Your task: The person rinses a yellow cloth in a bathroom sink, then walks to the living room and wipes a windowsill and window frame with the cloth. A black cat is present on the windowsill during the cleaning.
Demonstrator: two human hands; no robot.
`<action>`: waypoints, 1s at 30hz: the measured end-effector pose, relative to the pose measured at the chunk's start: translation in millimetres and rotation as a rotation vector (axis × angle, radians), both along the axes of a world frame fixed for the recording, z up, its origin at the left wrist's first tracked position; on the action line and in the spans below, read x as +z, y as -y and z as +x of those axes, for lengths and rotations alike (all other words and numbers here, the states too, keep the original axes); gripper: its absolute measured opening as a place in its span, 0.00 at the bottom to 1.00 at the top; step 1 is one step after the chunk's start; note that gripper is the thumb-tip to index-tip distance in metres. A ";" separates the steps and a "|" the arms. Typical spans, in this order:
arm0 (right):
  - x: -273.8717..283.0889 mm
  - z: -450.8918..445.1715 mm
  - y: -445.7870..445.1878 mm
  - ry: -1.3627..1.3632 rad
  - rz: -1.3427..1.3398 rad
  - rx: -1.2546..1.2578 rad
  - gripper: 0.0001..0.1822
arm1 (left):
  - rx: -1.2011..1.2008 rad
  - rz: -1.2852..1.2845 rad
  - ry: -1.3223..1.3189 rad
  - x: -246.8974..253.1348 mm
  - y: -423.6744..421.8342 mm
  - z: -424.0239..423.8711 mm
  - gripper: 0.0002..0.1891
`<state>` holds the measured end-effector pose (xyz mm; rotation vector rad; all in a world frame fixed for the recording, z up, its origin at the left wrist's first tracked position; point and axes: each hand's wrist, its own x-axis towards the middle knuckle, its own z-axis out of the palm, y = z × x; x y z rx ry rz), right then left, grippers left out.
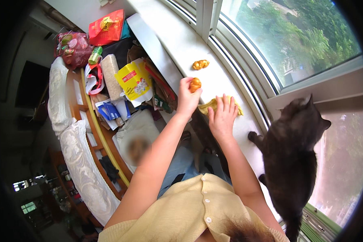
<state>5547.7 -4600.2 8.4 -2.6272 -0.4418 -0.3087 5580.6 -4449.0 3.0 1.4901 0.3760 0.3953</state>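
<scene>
Between the thumb and fingers of my left hand [188, 98] is a small golden figurine [195, 85], held just above the edge of the white windowsill [181, 48]. A second golden figurine [201, 64] lies on the sill a little beyond it. My right hand [223, 116] rests flat with its fingers spread over a crumpled yellow cloth [211, 104] on the sill. The palm and fingers hide part of the cloth. Whether the fingers grip the fabric is not visible.
A dark cat [290, 157] stands on the sill to the right, against the window frame [320, 81]. At left, a wooden bench [75, 106] holds a red bag [106, 25], a yellow package [136, 81], a rice-like block [111, 75] and boxes. Lace covers [84, 169] drape its back.
</scene>
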 end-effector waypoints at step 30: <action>-9.3 95.6 -56.1 -0.091 -0.193 0.086 0.41 | -0.142 1.239 0.083 -26.8 -70.3 128.5 0.38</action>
